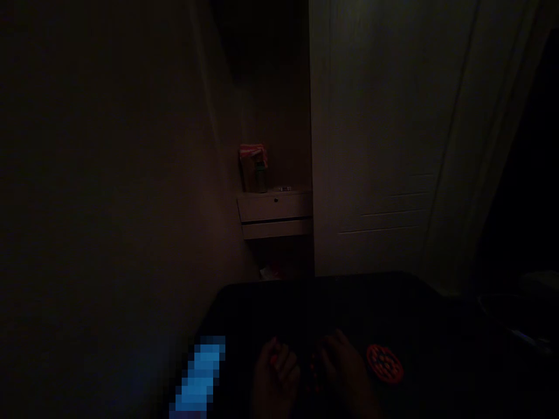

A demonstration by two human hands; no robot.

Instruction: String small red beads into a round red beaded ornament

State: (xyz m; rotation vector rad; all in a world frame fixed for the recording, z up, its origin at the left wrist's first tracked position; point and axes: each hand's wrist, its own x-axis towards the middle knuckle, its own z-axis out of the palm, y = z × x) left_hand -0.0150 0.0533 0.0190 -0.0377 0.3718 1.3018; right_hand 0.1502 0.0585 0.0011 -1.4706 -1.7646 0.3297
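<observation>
Everything lies in deep shadow. My left hand [277, 375] is palm up over the dark table, its fingers curled in. Small spots of red show at its thumb and fingers, too dim to name. To its right, my right hand [347, 369] bends down close to the tabletop, and its fingertips are lost in the dark. Beside those fingers, between the two hands, several small red bead-like pieces [312, 368] lie scattered. A round, flat red thing with an openwork or spotted pattern [385, 364] rests on the table to the right of my right hand.
The dark table [332, 297] has rounded far corners. A glowing, pixelated blue screen shape [198, 375] is at its left. Beyond stand a pale wardrobe door [375, 128] and a drawer unit [275, 208] carrying a box with red-striped top [252, 152] and a jar [261, 180].
</observation>
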